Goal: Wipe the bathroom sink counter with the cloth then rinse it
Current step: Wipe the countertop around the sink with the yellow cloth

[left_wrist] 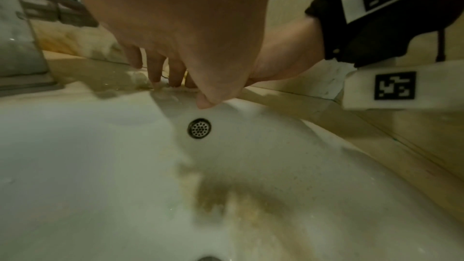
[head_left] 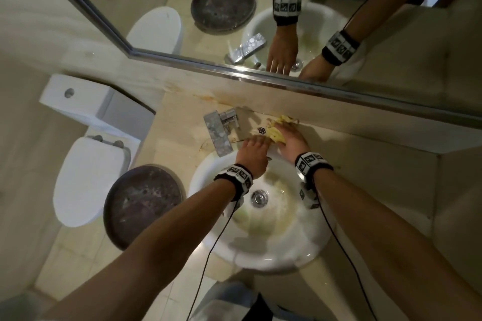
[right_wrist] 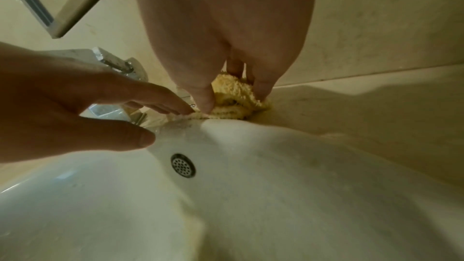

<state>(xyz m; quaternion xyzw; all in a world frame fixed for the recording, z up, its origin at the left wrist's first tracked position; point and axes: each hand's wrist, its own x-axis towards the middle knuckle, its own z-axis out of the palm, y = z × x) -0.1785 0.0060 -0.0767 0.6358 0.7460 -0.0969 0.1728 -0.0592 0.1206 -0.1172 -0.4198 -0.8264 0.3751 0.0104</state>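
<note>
The right hand [head_left: 290,138] grips the yellow cloth [head_left: 277,129] at the counter's [head_left: 365,148] back edge, while the left hand [head_left: 251,155], fingers straight, touches it beside the faucet [head_left: 219,133].

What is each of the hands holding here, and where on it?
Right hand grips the bunched yellow cloth from above; left hand holds nothing, fingers extended.

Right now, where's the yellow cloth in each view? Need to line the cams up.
Head: yellow cloth sits centre frame on the counter behind the basin, under the right hand.
Left wrist: only a thin yellow sliver shows between the fingers; not usable.
Right wrist: cloth is upper centre, under the fingertips.
Shared landmark: the faucet, at left in the left wrist view and left of centre in the right wrist view.
</note>
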